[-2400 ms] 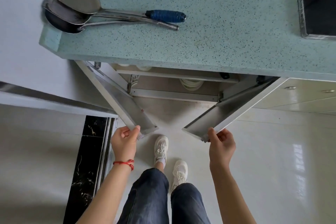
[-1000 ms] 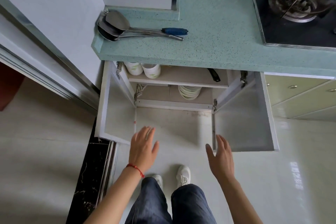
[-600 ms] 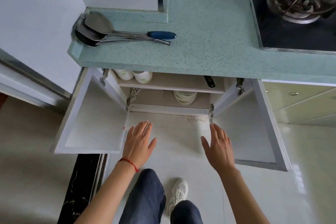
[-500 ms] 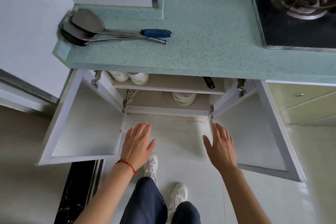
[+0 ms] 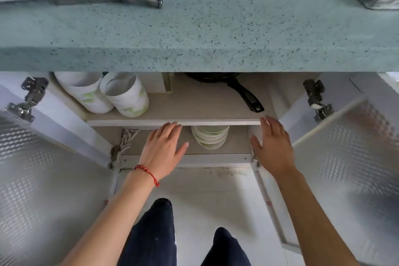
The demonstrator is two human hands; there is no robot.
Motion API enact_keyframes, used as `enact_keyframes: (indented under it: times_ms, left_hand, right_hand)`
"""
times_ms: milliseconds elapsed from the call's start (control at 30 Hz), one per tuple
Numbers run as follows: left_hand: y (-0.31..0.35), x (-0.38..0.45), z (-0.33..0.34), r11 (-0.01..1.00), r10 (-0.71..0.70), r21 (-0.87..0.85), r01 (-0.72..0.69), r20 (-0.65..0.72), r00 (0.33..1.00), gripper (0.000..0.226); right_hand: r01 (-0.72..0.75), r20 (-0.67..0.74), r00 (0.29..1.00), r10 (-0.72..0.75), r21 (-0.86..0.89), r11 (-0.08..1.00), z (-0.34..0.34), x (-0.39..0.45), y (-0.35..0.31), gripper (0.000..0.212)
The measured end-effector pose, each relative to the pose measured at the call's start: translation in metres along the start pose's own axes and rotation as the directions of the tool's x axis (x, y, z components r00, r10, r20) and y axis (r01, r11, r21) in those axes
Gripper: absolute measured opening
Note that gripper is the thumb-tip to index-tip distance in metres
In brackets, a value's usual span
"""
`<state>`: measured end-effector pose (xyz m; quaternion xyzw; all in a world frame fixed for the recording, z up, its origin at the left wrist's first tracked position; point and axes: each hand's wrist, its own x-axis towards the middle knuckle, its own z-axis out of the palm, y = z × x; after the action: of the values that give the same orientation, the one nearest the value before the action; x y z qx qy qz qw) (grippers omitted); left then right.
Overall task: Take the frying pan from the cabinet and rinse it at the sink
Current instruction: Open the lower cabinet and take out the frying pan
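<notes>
The frying pan (image 5: 228,84) sat at the upper shelf's (image 5: 194,106) right rear, handle toward the front edge. Left hand (image 5: 164,149) and right hand (image 5: 273,147) were spread, empty, before that edge.

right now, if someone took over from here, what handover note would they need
Left hand: open, holds nothing, fingertips near the front edge of the upper shelf.
Right hand: open, holds nothing, at the shelf's right end.
Black frying pan: on the upper shelf, mostly hidden under the speckled green countertop; its black handle points toward the right hand.
Done: both cabinet doors open.
Left: grip the handle, lift the pan out, rinse it at the sink.
</notes>
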<state>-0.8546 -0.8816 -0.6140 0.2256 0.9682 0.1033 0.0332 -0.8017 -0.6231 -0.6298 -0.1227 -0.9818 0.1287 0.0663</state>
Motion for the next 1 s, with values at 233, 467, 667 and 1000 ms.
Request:
enact_keyframes:
  times_ms: [233, 467, 667, 1000]
  left_hand:
    - [-0.008, 0.071, 0.065, 0.995, 0.098, 0.006, -0.098, -0.110, 0.989, 0.055]
    - [-0.013, 0.079, 0.094, 0.995, 0.083, -0.043, -0.093, -0.187, 0.979, 0.056]
    - [-0.005, 0.077, 0.095, 0.984, 0.089, -0.138, -0.117, -0.191, 0.977, 0.055]
    - [0.036, 0.107, 0.103, 0.819, -0.040, -0.568, -0.077, -0.190, 0.981, 0.044]
  right_hand:
    - [0.036, -0.256, 0.966, -0.046, -0.046, 0.998, 0.053, 0.074, 0.017, 0.051]
    - [-0.115, -0.285, 0.944, 0.165, 0.186, 0.976, 0.072, 0.106, 0.013, 0.040]
    - [-0.085, -0.283, 0.931, 0.229, 0.442, 0.893, 0.078, 0.095, -0.005, 0.028]
    - [-0.070, -0.302, 0.895, 0.329, 0.632, 0.771, 0.090, 0.028, -0.048, 0.020]
